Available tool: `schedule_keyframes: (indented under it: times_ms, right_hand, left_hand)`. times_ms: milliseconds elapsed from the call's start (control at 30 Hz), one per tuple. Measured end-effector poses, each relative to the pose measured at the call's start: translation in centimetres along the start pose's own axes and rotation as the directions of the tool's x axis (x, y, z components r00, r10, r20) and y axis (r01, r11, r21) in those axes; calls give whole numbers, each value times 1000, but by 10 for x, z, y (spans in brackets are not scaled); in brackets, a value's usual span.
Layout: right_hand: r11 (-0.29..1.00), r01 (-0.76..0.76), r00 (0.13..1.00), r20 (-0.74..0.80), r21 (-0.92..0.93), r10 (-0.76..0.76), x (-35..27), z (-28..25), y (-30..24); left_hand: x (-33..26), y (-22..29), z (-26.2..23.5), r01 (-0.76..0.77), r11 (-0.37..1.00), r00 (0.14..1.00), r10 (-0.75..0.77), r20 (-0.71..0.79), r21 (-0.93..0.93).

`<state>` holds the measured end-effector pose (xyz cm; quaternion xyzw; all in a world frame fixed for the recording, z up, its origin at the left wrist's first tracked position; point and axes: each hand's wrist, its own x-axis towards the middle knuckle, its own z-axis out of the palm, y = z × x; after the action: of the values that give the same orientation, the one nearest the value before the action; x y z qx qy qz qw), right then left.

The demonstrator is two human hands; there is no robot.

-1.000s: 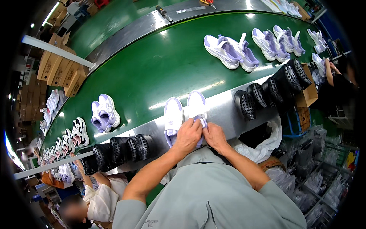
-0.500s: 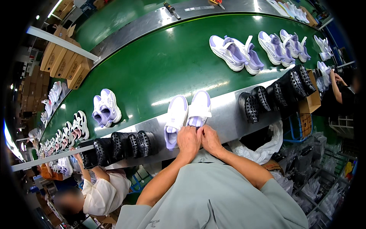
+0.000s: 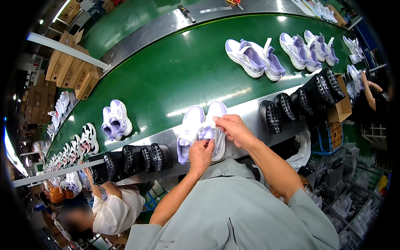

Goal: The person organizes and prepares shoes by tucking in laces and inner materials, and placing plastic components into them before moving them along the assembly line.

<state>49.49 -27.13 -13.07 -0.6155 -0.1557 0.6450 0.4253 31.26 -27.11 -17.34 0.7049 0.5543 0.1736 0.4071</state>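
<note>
On the near silver-metal worktop, the right-side white-and-lilac sneaker points toe-far; the left hand pinches its lilac tongue, the right hand, farther out, its white strap.

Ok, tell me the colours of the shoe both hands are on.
White with pale purple areas; the shoe shows best in the head view.

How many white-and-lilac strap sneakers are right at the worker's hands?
2: the left sneaker beside the left hand, and the right sneaker, partly covered by the right hand.
</note>
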Motion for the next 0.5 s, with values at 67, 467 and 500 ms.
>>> schedule_keyframes:
  times_ms: [67,467,500]
  right_hand:
    - [1000,-3,999,39,-2,3,5,-1,1]
    - [978,-103,995,34,184,98,4,-13,72]
    - [977,-104,995,33,184,99,4,-12,74]
  left_hand:
    - [0,1,0,31,999,999,-30,15,-14]
    - [-3,-4,2,258,898,963,-269,20,-357]
    - [-3,-1,1,255,900,964,-267,15,-353]
